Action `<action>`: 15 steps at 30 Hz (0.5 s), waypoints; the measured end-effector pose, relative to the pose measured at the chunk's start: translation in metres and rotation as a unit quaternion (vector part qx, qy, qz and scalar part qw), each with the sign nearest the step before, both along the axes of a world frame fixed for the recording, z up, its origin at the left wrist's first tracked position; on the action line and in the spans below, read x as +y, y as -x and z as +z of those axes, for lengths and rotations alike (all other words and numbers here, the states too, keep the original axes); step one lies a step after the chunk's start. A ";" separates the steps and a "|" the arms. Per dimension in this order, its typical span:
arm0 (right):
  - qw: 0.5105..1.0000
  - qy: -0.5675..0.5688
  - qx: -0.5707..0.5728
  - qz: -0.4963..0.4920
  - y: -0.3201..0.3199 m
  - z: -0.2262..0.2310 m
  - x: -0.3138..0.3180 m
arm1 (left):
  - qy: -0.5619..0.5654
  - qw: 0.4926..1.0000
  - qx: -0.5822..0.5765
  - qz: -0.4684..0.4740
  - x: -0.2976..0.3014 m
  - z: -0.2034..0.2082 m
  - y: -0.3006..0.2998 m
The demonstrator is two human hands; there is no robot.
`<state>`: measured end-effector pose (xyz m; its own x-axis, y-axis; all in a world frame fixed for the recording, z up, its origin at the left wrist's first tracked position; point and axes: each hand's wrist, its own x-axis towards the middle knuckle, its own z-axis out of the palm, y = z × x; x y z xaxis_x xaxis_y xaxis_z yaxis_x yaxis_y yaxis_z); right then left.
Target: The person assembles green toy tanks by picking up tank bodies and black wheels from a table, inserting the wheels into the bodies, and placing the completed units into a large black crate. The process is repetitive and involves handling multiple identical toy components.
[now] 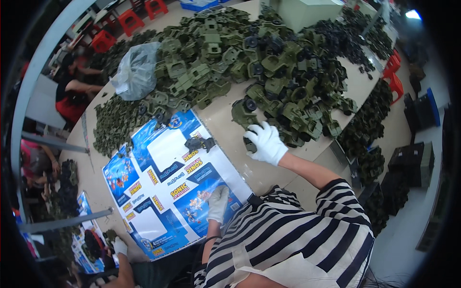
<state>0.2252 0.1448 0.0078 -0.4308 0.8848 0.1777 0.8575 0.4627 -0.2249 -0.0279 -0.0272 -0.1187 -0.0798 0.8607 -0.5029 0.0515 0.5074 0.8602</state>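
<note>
My right hand [267, 144], in a white glove, has its fingers curled over an olive-green toy jeep [243, 115] at the near edge of a big pile of toy vehicles [288, 81]. The jeep has dark wheels and is partly hidden by the hand. My left hand [218, 205], also gloved in white, rests on a blue and white printed cardboard sheet [192, 216] close to my body. Its fingers point away from me and nothing shows in them. On the far right part of that sheet lies a small cluster of dark grey plastic parts [200, 144].
Small green parts [113, 125] are heaped at the left, next to a clear plastic bag [137, 72]. A pale green box [307, 14] stands at the back. Co-workers [77, 91] sit along the left side. Dark crates [410, 163] and red stools [393, 77] are at the right.
</note>
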 end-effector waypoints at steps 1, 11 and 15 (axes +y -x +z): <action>0.999 -0.020 0.033 0.015 0.002 0.018 0.000 | -0.010 1.000 0.009 -0.004 -0.003 0.003 0.000; 0.883 -0.420 0.109 -0.180 -0.066 0.167 0.208 | -0.095 0.981 0.152 -0.078 -0.004 0.002 -0.009; 0.935 -0.299 0.182 -0.053 -0.023 0.099 0.156 | -0.060 0.988 0.132 -0.049 -0.015 -0.001 -0.007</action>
<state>0.2482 0.3004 0.1072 -0.1610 0.6144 0.7724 0.8232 0.5153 -0.2383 -0.0210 -0.0418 -0.1198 -0.1084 0.9226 -0.3702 0.3252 0.3848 0.8638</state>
